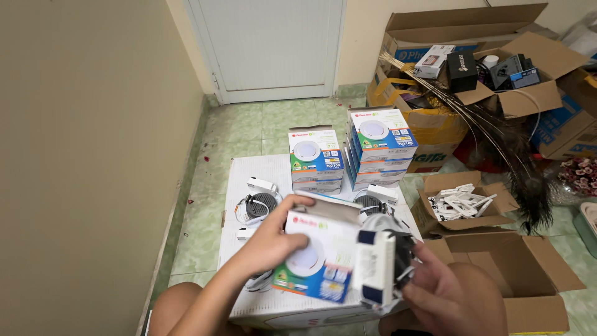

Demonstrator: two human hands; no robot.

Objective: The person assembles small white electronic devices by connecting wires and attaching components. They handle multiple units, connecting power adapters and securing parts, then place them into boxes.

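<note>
Head view: left hand (273, 239) clasps a small light-fixture box (317, 258) by its side, over the white board (249, 171). Right hand (438, 292) pinches the open end flap (376, 267). Box likely light, thin card, crushable; best held at edges.

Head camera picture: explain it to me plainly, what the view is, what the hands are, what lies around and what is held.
This is one view, from a camera worn on a person's head, looking down at their own two bare hands. The left hand grips a white cardboard lamp box with blue and green print. The right hand is at its open end flap, by a dark round lamp fitting; the blur hides the exact grip. Beneath lies a flat white cardboard sheet on the green tiled floor. On it stand two stacks of matching boxes and loose round fittings with wires. To the right stand open brown cartons.
</note>
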